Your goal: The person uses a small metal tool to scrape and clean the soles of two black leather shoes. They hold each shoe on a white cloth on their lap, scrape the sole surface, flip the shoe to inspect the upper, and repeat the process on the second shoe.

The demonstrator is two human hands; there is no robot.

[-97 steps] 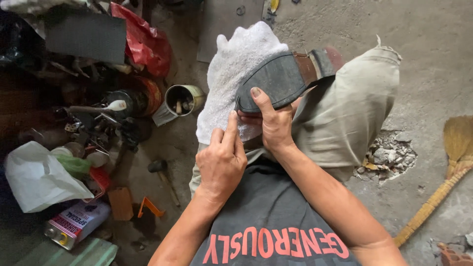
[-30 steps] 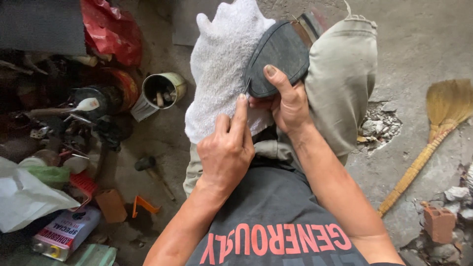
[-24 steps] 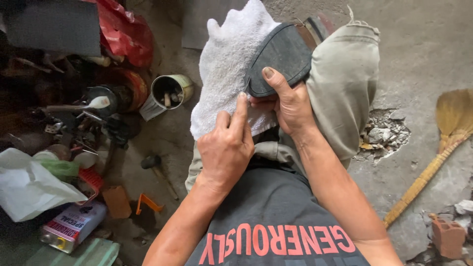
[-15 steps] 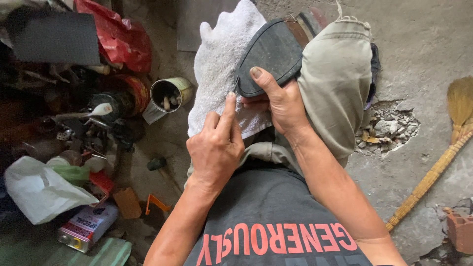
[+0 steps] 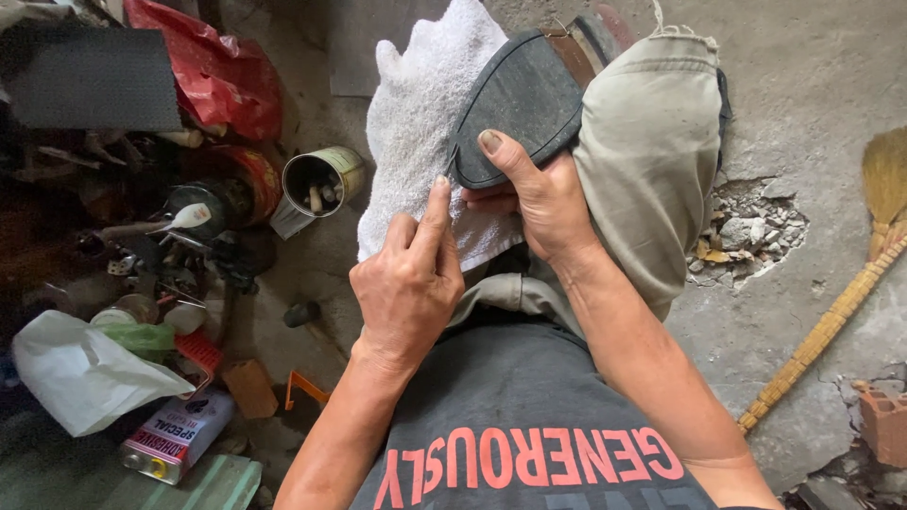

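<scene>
A shoe lies sole up [image 5: 520, 99] on a white towel [image 5: 420, 123] spread over my left knee. Its dark sole faces me, and the brown heel points away. My right hand [image 5: 534, 194] grips the toe end of the shoe, thumb on the sole. My left hand [image 5: 411, 283] rests on the towel, its forefinger stretched out and touching the edge of the sole at the toe. My right knee, in khaki trousers [image 5: 652, 161], is raised beside the shoe.
On the floor to the left are an open tin can [image 5: 321, 179] with bits inside, a red plastic bag [image 5: 213, 76], a white bag [image 5: 80, 373], a flat metal can [image 5: 175, 439] and cluttered tools. A broom [image 5: 841, 312] lies at right by broken concrete [image 5: 746, 227] and a brick [image 5: 883, 420].
My left forefinger has slid along the sole's toe edge while my right hand kept hold of the shoe. The view shifted slightly.
</scene>
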